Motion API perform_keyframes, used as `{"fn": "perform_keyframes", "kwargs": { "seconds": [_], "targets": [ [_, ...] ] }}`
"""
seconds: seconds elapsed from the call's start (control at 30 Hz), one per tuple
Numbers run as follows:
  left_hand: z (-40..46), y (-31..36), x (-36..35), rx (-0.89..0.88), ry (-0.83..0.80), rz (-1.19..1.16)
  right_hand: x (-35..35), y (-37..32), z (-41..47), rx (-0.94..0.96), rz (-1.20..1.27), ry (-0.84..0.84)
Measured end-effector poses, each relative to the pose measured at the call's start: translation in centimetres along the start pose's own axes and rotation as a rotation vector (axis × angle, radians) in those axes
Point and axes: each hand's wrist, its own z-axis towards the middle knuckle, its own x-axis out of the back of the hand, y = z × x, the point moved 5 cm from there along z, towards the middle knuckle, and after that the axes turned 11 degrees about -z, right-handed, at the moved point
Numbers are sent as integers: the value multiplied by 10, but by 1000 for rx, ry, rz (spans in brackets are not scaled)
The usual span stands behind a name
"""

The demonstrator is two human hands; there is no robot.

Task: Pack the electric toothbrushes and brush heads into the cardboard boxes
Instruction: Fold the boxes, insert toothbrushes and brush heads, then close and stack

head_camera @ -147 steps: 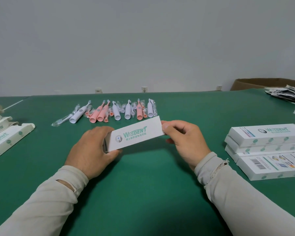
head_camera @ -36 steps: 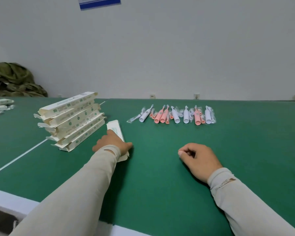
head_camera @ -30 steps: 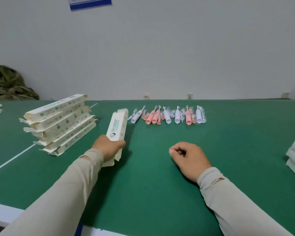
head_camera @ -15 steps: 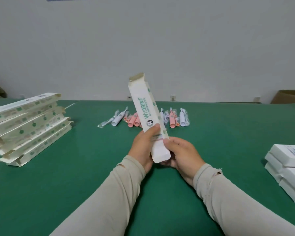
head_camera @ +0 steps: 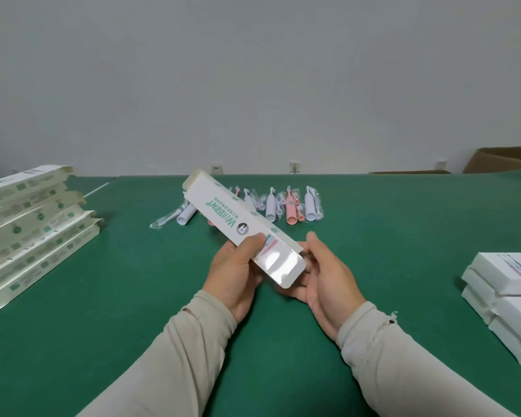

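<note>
A long white cardboard box [head_camera: 226, 215] with green lettering slants above the table's middle, its far end raised toward the upper left. My left hand [head_camera: 233, 273] grips its near end, thumb on top. My right hand [head_camera: 322, 273] cups that same end from the right and below, fingers curled under it. Behind the box lies a row of white and pink electric toothbrushes [head_camera: 291, 206] and bagged brush heads [head_camera: 163, 219]; the box hides part of the row.
A stack of several unfilled boxes [head_camera: 27, 227] with open end flaps stands at the left on the green table [head_camera: 133, 296]. Closed white boxes [head_camera: 506, 293] are piled at the right edge. A brown carton [head_camera: 503, 161] sits at the far right.
The box has tipped from nearly upright to a flatter slant pointing up-left. My right hand has slid under its near end. The view has shifted slightly left.
</note>
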Motion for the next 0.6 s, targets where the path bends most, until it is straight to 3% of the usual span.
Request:
{"fn": "perform_keyframes", "kwargs": {
  "seconds": [0.13, 0.3, 0.4, 0.5, 0.6],
  "targets": [
    [-1, -4, -2, -24, -45, 118, 9, -4, 3, 79, -230, 114],
    [-3, -4, -1, -16, -62, 116, 7, -4, 4, 66, -249, 111],
    [-3, -5, -7, 17, -98, 24, 5, -3, 3, -24, -86, 17],
    [-3, 0, -12, 30, -143, -157, -10, 0, -5, -161, 116, -193],
    [-2, 5, -10, 13, -113, -278, -20, 2, -11, -194, 77, -289]
  ]
}}
